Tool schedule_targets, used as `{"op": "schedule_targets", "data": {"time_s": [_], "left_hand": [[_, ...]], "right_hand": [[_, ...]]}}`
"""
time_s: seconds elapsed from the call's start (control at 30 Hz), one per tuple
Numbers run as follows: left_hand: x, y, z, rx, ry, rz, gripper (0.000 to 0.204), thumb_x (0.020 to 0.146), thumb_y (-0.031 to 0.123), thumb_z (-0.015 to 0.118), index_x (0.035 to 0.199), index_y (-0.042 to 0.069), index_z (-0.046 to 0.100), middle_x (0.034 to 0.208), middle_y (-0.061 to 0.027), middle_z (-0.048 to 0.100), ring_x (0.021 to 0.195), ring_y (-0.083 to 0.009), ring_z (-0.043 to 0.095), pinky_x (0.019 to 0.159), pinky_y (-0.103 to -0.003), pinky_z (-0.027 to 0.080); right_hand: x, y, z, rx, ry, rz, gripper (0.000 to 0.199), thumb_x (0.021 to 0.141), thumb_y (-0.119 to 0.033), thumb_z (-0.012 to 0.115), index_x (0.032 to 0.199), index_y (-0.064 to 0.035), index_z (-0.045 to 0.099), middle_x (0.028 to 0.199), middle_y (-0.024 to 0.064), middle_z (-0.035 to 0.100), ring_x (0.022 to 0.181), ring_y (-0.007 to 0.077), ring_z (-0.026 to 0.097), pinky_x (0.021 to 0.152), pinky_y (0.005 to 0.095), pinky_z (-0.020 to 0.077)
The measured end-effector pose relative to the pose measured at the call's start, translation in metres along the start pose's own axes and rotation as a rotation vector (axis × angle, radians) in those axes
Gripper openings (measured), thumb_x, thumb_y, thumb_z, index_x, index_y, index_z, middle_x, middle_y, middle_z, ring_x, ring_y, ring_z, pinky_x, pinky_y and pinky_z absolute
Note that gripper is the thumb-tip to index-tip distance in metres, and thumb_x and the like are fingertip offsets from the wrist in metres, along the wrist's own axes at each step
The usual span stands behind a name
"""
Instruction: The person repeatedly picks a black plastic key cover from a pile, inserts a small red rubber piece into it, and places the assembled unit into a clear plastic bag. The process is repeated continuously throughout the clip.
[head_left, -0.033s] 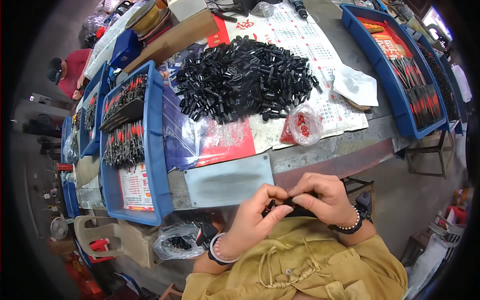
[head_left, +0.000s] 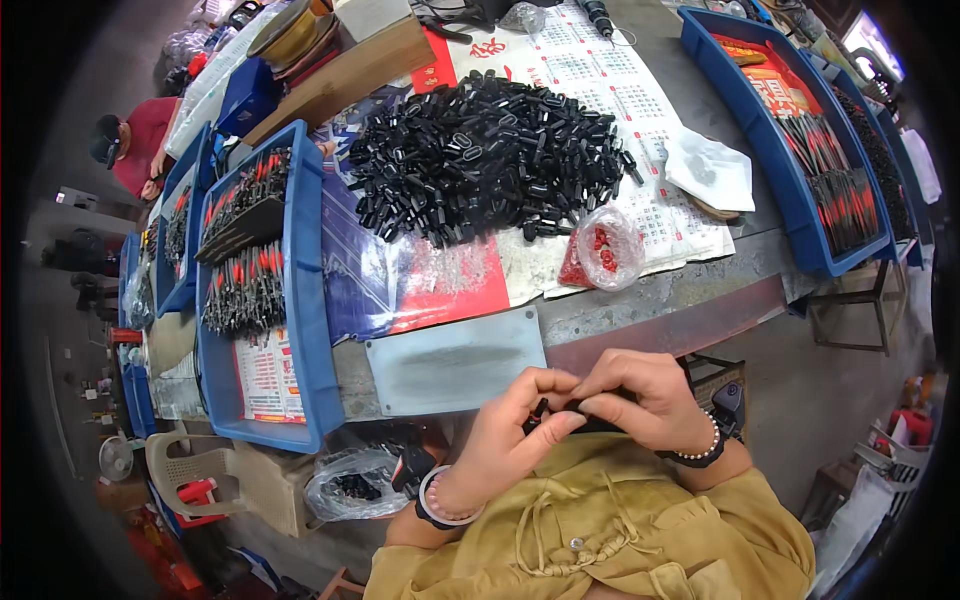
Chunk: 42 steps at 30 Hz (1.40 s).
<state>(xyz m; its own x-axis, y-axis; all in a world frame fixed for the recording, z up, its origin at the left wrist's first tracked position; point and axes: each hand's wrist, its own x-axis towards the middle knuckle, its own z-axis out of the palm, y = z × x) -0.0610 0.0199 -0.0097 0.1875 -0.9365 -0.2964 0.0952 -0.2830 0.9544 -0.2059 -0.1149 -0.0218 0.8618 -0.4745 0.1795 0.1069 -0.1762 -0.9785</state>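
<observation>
My left hand (head_left: 505, 430) and my right hand (head_left: 650, 408) meet close to my body, just off the table's near edge. Both are closed, thumbs and fingertips pinched around a small black part (head_left: 573, 405). Fingers cover most of it, so its exact kind cannot be made out. Beyond them, a grey metal plate (head_left: 455, 362) with a dark smudge lies at the table edge. A big heap of small black plastic pieces (head_left: 490, 160) spreads over paper sheets. At its near right, a clear plastic bag (head_left: 612, 250) holds small red pieces.
At the left stands a blue tray (head_left: 318, 330) with rows of black-and-red parts; another blue tray (head_left: 815, 235) stands at the right. A white cloth (head_left: 708, 170) lies right of the heap. Below the table, a plastic bag (head_left: 350, 490) of black pieces sits beside a beige chair (head_left: 190, 455).
</observation>
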Motion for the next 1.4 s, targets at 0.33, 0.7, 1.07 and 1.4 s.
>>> {"op": "schedule_targets", "data": {"time_s": [0.33, 0.7, 1.07, 1.4], "left_hand": [[-0.012, -0.009, -0.013, -0.269, -0.024, -0.114, 0.027, 0.09, 0.008, 0.06, 0.114, -0.004, 0.055, 0.086, -0.0054, 0.066, 0.059, 0.0007, 0.042, 0.052, -0.014, 0.033], [-0.017, -0.015, -0.018, -0.437, 0.009, -0.117, 0.028, 0.091, 0.006, 0.056, 0.118, -0.003, 0.053, 0.085, -0.0099, 0.066, 0.053, 0.0011, 0.038, 0.049, -0.013, 0.031], [-0.013, -0.01, -0.022, -0.438, -0.074, -0.234, 0.031, 0.093, 0.008, 0.055, 0.122, -0.002, 0.051, 0.091, -0.0055, 0.063, 0.075, -0.0038, 0.05, 0.059, -0.017, 0.038], [-0.005, -0.009, -0.013, -0.455, -0.067, -0.192, 0.031, 0.093, 0.007, 0.054, 0.122, 0.0, 0.049, 0.088, -0.0059, 0.064, 0.063, 0.0, 0.044, 0.052, -0.015, 0.033]], "right_hand": [[0.043, -0.01, -0.04, -0.611, 0.19, 0.005, 0.008, 0.081, 0.0, 0.063, 0.088, 0.0001, 0.063, 0.079, 0.0105, 0.061, 0.069, 0.0231, 0.06, 0.063, 0.0298, 0.0467], [0.086, 0.032, -0.057, -1.154, -0.133, 0.027, 0.004, 0.074, -0.005, 0.057, 0.074, -0.0022, 0.055, 0.076, 0.0143, 0.056, 0.07, 0.0342, 0.06, 0.06, 0.042, 0.0483], [0.081, 0.028, -0.067, -0.904, -0.008, 0.023, 0.011, 0.076, -0.006, 0.061, 0.078, -0.0002, 0.052, 0.072, 0.0159, 0.058, 0.067, 0.0343, 0.058, 0.059, 0.0387, 0.046], [0.071, 0.014, -0.07, -0.475, 0.146, 0.152, 0.01, 0.079, 0.002, 0.061, 0.089, 0.0024, 0.061, 0.075, 0.0064, 0.063, 0.068, 0.0112, 0.062, 0.061, 0.0251, 0.0484]]}}
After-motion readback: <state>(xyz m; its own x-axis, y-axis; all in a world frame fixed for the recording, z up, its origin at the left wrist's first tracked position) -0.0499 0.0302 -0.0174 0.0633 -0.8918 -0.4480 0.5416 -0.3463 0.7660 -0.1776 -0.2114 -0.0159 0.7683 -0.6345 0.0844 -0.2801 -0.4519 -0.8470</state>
